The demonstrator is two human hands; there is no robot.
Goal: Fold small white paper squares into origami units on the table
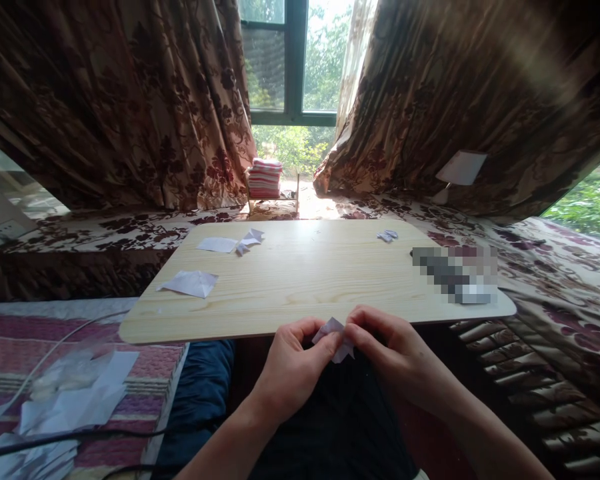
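Just below the near edge of a light wooden lap table point(300, 280), my left hand point(293, 370) and my right hand point(393, 353) meet over my lap. Both pinch a small folded piece of pale paper point(334, 339) between thumb and fingers, the left on its left side, the right on its right side. The paper is partly hidden by my fingertips. Several other folded paper pieces lie on the table: one at the near left point(189, 283), a flat sheet point(217, 245) and a crumpled piece point(250, 240) at the far left, and a small one point(387, 235) at the far right.
A blurred-out object point(455, 273) lies at the table's right edge. Loose white sheets and a clear bag point(75, 393) rest on a striped cover at the left, with a cable across them. Floral curtains point(130, 113) frame a window behind; a striped folded cloth point(264, 177) sits on the sill.
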